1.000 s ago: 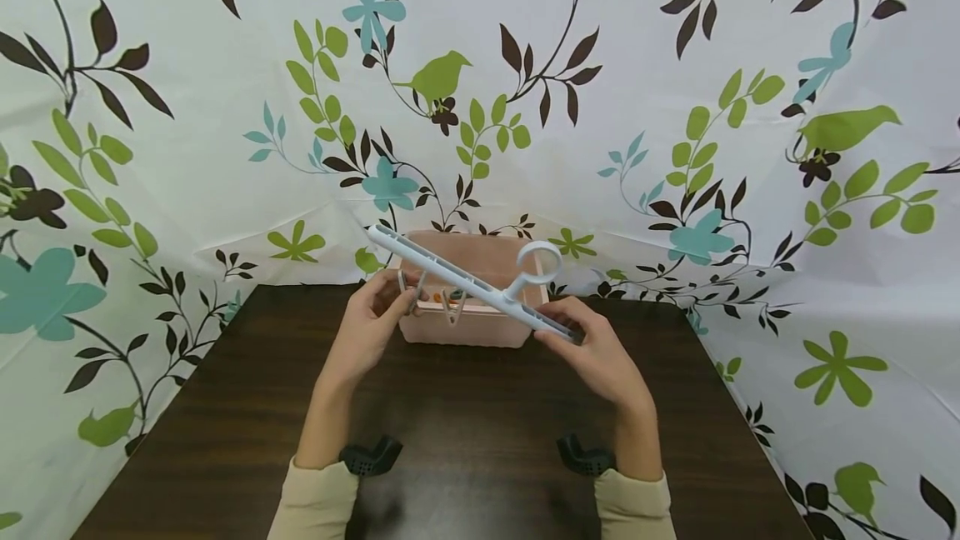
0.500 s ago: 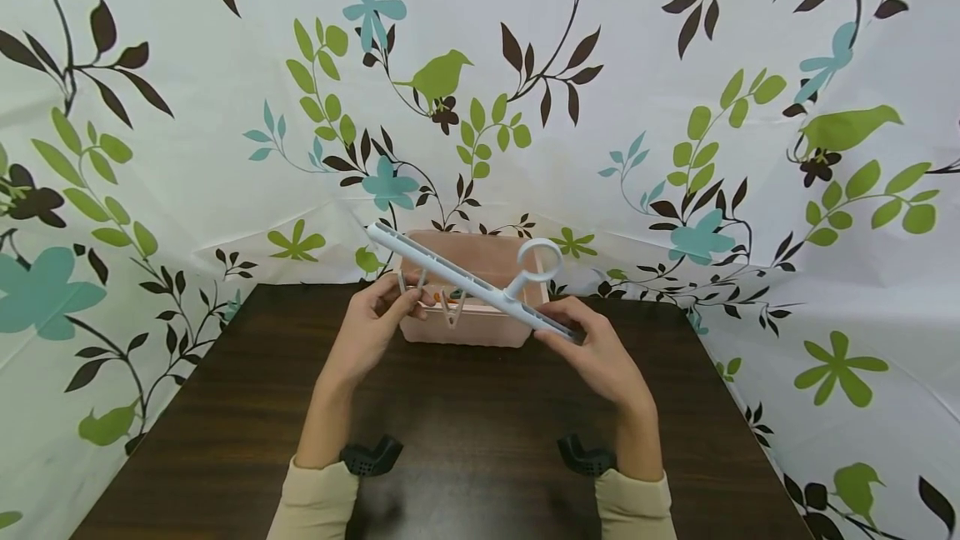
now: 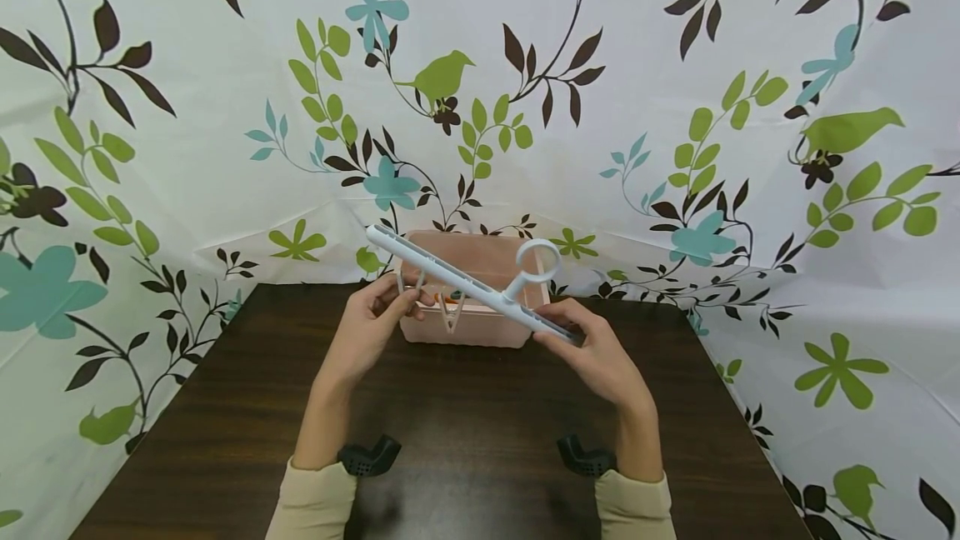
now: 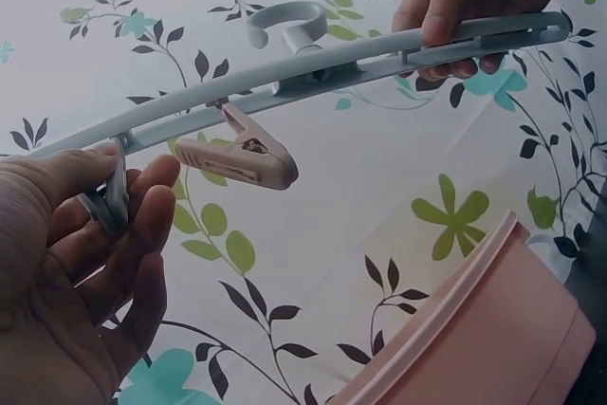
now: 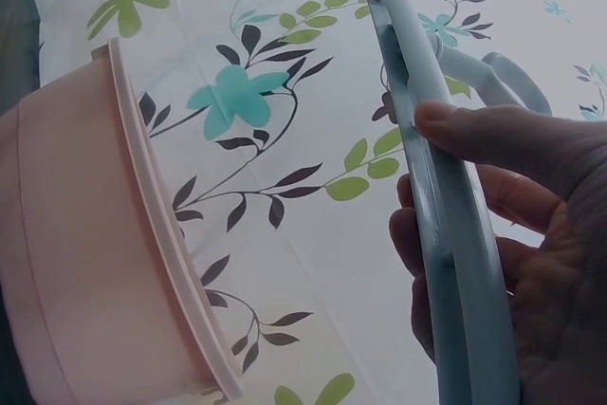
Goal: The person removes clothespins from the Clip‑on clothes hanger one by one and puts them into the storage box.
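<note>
A light blue plastic hanger [image 3: 465,280] with a ring-shaped hook is held in the air, sloping down to the right. My right hand [image 3: 588,346] grips its lower bar end, thumb on one side and fingers on the other. With thumb and fingers my left hand [image 3: 363,327] pinches a grey clothespin [image 4: 114,194] whose tip meets the bar near the other end. Between the hands, a pinkish-beige clothespin [image 4: 242,160] hangs from the bar. My left fingers partly cover the grey clothespin in the head view.
Behind the hanger a pink bin [image 3: 465,332] stands at the far side of the dark wooden table [image 3: 480,415]. Small colourful items [image 3: 448,297] show inside it, too small to identify. A patterned cloth [image 3: 525,190] hangs at the back and sides.
Both hands and the hanger stay almost where they were. The hanging beige clothespin has swung very slightly to the left.
</note>
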Demonstrator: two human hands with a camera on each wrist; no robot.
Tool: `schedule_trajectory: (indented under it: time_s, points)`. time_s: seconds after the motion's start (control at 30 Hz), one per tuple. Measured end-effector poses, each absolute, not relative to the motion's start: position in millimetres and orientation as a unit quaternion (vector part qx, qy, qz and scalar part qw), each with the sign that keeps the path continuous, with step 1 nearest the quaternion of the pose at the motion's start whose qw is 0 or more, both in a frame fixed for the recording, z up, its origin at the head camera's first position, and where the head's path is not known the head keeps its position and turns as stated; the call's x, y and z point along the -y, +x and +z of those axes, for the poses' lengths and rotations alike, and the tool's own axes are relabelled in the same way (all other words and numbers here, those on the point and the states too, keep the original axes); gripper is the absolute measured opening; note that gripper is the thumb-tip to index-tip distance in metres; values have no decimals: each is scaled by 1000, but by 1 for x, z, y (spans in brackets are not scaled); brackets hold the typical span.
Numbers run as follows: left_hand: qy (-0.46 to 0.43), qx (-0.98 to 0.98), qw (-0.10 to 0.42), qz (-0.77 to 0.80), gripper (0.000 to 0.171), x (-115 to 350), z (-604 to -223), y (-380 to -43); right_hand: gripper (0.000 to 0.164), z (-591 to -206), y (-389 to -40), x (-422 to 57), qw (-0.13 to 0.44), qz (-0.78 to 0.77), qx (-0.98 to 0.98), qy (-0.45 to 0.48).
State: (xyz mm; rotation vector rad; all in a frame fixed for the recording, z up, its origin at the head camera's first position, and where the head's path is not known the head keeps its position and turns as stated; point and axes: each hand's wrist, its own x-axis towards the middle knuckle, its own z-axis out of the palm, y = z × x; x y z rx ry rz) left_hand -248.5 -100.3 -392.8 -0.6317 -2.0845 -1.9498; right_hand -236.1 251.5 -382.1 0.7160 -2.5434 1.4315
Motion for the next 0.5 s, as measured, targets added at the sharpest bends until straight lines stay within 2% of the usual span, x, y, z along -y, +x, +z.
schedule_trajectory:
  time_s: [0.5]
  points:
    - [-190, 738, 131, -634, 25, 105, -391, -243, 29, -383, -236, -253, 58, 463, 852, 238]
